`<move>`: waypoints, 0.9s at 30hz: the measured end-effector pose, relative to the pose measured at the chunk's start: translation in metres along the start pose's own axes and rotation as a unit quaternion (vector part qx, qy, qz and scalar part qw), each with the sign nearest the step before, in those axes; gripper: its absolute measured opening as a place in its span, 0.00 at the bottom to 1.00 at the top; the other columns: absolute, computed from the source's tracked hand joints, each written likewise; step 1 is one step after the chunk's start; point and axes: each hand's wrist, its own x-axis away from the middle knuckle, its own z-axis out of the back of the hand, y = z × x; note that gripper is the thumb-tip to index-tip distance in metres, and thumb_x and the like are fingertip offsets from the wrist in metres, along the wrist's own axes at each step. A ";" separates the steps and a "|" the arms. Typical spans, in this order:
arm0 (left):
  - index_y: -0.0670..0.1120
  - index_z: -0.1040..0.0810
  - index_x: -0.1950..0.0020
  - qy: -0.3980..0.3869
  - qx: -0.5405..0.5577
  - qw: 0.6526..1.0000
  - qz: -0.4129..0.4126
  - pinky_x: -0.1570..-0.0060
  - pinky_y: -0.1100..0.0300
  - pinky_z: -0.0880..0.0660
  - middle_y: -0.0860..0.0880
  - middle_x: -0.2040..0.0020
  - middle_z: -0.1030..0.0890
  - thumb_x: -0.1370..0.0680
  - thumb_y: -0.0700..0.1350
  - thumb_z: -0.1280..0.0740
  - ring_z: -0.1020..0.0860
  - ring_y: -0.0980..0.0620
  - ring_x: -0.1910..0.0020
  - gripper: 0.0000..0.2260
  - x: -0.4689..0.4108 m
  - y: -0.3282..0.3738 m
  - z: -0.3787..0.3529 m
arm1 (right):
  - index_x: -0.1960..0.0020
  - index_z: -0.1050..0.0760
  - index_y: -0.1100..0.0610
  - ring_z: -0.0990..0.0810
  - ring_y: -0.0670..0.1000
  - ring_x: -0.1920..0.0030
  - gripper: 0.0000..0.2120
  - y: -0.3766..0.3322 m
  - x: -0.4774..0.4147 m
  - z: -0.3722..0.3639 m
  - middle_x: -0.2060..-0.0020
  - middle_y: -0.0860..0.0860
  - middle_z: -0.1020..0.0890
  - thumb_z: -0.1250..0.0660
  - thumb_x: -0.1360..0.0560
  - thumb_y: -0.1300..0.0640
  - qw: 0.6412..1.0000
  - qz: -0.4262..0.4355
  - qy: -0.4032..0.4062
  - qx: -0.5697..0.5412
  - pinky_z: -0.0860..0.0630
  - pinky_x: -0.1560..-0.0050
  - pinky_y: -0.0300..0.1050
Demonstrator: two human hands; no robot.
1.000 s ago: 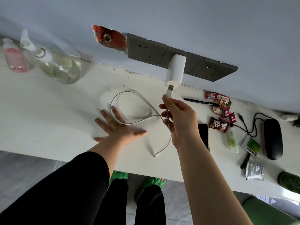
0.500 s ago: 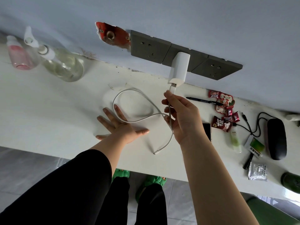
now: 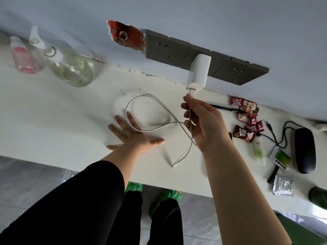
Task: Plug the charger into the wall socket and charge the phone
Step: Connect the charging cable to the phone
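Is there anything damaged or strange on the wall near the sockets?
Yes. Just left of the grey socket row, the wall has a ragged hole exposing red material with a round opening. It looks like a missing or broken fitting. The white charger itself sits plugged in normally.

A: The smooth flat bench [image 3: 53, 110] is white, as are the boxy plastic charger [image 3: 199, 71] and its thin looping cable [image 3: 152, 110]. The square wall sockets [image 3: 166, 48] are dark grey against pale blue-grey paint.

B: And the small crinkled snack packets [image 3: 245, 133] are red with white characters. The oblong case [image 3: 304, 150] is black, the chunky foam slippers [image 3: 166, 197] bright green, the long sleeve [image 3: 70, 206] black.
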 end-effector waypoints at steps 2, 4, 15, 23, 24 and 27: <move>0.55 0.81 0.33 0.000 -0.001 1.000 -0.003 0.40 0.20 0.55 0.48 0.30 0.81 0.51 0.75 0.30 0.77 0.38 0.30 0.70 0.000 0.000 -0.001 | 0.58 0.19 0.57 0.23 0.44 0.72 0.05 0.000 -0.001 0.000 0.68 0.48 0.15 0.27 0.28 0.56 1.000 0.002 -0.008 0.000 0.28 0.71 0.36; 0.55 0.81 0.33 0.002 0.000 1.000 -0.002 0.40 0.20 0.55 0.48 0.30 0.81 0.51 0.75 0.30 0.77 0.38 0.30 0.70 0.000 0.000 -0.001 | 0.58 0.19 0.58 0.24 0.44 0.72 0.05 -0.002 -0.002 0.000 0.68 0.48 0.15 0.27 0.28 0.56 1.000 0.003 -0.007 0.008 0.28 0.71 0.36; 0.54 0.81 0.32 0.011 0.003 1.000 -0.005 0.35 0.23 0.56 0.46 0.30 0.80 0.51 0.75 0.30 0.77 0.36 0.30 0.70 -0.003 -0.002 -0.004 | 0.54 0.18 0.51 0.17 0.45 0.59 0.09 -0.003 -0.003 0.016 0.60 0.46 0.14 0.30 0.27 0.46 0.990 0.040 -0.036 0.133 0.24 0.55 0.42; 0.56 0.81 0.33 0.041 0.016 0.999 -0.024 0.40 0.20 0.57 0.47 0.29 0.79 0.53 0.76 0.31 0.77 0.37 0.30 0.70 -0.007 -0.005 -0.011 | 0.58 0.20 0.53 0.19 0.51 0.60 0.04 0.080 0.029 0.083 0.62 0.51 0.16 0.31 0.25 0.58 0.961 0.013 0.138 0.238 0.25 0.56 0.46; 0.56 0.81 0.34 0.047 0.017 0.998 -0.030 0.41 0.19 0.58 0.48 0.30 0.79 0.53 0.76 0.32 0.77 0.37 0.30 0.70 -0.007 -0.006 -0.012 | 0.57 0.20 0.53 0.19 0.53 0.57 0.01 0.094 0.031 0.082 0.60 0.52 0.16 0.29 0.26 0.58 0.961 -0.014 0.133 0.240 0.25 0.54 0.49; 0.58 0.85 0.38 0.071 0.026 0.996 -0.043 0.46 0.18 0.60 0.50 0.31 0.80 0.54 0.77 0.33 0.76 0.39 0.30 0.70 -0.010 -0.009 -0.016 | 0.47 0.21 0.55 0.20 0.53 0.55 0.09 0.125 0.029 0.072 0.57 0.51 0.16 0.28 0.27 0.56 0.968 -0.075 0.103 0.217 0.24 0.50 0.50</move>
